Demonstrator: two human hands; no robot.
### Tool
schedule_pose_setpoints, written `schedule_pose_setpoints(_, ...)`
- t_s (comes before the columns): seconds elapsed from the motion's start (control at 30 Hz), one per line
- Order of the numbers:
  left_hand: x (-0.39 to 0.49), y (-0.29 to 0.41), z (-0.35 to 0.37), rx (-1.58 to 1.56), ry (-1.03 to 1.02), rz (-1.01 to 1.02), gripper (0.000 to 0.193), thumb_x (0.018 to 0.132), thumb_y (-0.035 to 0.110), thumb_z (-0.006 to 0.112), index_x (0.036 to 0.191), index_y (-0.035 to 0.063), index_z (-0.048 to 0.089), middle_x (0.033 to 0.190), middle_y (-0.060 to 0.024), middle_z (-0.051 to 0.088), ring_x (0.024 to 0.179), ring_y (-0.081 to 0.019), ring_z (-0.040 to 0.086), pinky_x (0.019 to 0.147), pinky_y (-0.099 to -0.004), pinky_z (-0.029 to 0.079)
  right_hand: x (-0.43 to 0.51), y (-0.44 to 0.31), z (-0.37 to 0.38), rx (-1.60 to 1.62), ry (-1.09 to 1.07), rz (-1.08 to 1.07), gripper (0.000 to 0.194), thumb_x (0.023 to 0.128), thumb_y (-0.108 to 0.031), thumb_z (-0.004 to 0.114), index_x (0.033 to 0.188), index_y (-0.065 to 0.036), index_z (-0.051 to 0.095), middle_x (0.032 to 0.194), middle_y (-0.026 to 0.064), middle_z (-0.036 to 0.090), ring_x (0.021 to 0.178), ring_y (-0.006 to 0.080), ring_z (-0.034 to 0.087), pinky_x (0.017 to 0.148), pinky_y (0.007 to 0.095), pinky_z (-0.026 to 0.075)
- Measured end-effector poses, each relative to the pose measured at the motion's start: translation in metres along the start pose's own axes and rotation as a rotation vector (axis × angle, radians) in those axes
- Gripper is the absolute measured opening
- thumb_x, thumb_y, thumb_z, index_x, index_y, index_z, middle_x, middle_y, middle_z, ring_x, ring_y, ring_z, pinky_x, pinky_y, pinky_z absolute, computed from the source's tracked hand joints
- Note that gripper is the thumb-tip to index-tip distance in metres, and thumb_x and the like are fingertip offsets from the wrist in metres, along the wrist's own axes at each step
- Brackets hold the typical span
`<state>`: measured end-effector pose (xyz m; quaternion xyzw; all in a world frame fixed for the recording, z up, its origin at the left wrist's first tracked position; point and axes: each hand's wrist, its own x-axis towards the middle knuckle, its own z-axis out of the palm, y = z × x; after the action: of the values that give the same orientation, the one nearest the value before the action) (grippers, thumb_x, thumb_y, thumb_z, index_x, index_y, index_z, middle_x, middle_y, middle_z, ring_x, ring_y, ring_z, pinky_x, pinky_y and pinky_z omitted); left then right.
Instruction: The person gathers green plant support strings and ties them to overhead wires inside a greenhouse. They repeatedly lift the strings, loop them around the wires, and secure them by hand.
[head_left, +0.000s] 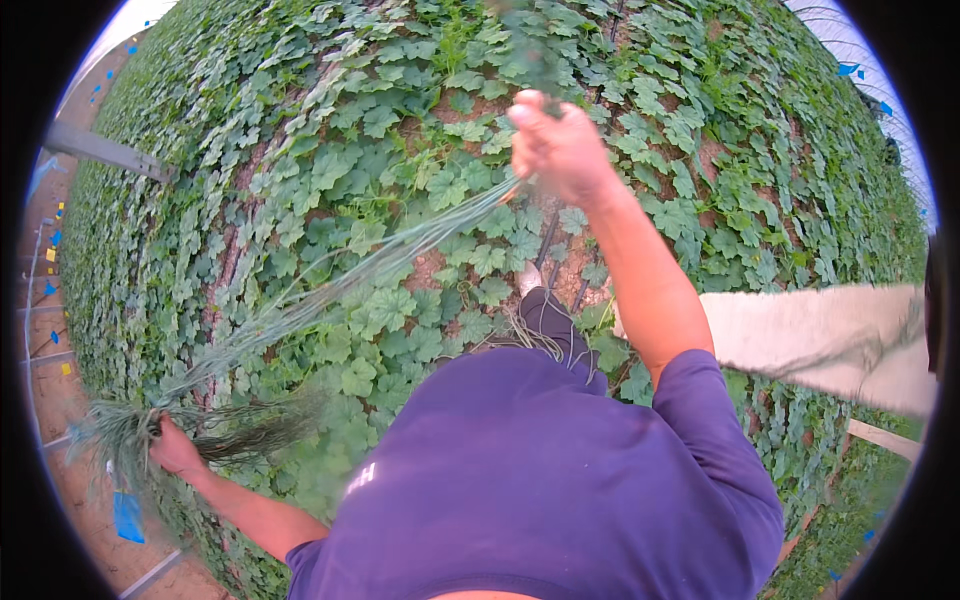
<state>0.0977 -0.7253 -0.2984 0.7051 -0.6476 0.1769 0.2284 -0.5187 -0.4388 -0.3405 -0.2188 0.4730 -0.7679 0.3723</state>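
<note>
My left hand (174, 448) is out at the lower left, closed round a thick bundle of green twine (124, 439) whose loose ends hang on both sides of the fist. From there a stretched hank of pale green strands (360, 270) runs up to my right hand (559, 142), which grips it at the upper middle. Above the right fist more of the strands show, blurred. Some loose strands (544, 337) lie over my dark trouser leg. Leafy green vines (390, 307) spread below both hands.
Dark irrigation pipes (551, 240) run along the soil beside my shoe (529, 279). A broad pale post or beam (817, 341) stands close on the right, a narrower grey post (112, 152) at the upper left. Blue and yellow cards (128, 517) hang along the left.
</note>
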Motion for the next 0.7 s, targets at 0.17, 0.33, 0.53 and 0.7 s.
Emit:
schedule_pose_setpoints(0.17,-0.034,0.04,0.017,-0.213,-0.204,-0.031,0.039,0.081,0.028,0.067,0.104,-0.004,0.065,0.097,-0.0201,0.068,0.087,-0.035,0.064,0.079,-0.0426,0.047,0.045,0.02,0.013,-0.35,-0.286,0.16,0.014,0.093,-0.017,0.062,0.097,-0.004,0.062,0.064,-0.0046,0.053,0.056,0.0028,0.047,0.048,0.0227,0.04)
schedule_pose_setpoints(0.33,-0.088,0.052,0.023,-0.542,-0.373,-0.225,0.037,0.081,0.02,0.068,0.1,-0.011,0.062,0.091,-0.0142,0.067,0.082,-0.0222,0.059,0.077,-0.0369,0.046,0.059,0.059,0.038,-0.396,-0.598,-0.1,0.008,0.093,-0.012,0.059,0.092,-0.004,0.06,0.064,0.0004,0.045,0.063,0.008,0.038,0.056,0.03,0.038)
schedule_pose_setpoints(0.53,-0.142,0.065,0.067,-0.662,-0.402,-0.453,0.033,0.077,0.015,0.07,0.096,-0.0117,0.062,0.087,-0.0118,0.066,0.076,-0.0198,0.058,0.074,-0.0353,0.047,0.061,0.074,0.045,-0.486,-0.662,-0.05,0.016,0.093,-0.013,0.058,0.085,-0.001,0.053,0.066,0.0047,0.042,0.063,0.0119,0.037,0.056,0.0319,0.038)
schedule_pose_setpoints(0.7,-0.158,0.09,0.116,-0.614,-0.556,-0.487,0.019,0.076,0.017,0.07,0.074,-0.0015,0.068,0.062,-0.0038,0.059,0.057,-0.017,0.053,0.054,-0.0358,0.045,0.07,0.088,0.051,-0.694,-0.598,-0.103,0.017,0.093,-0.015,0.057,0.085,-0.001,0.053,0.065,0.0081,0.043,0.063,0.0138,0.037,0.057,0.0335,0.039)
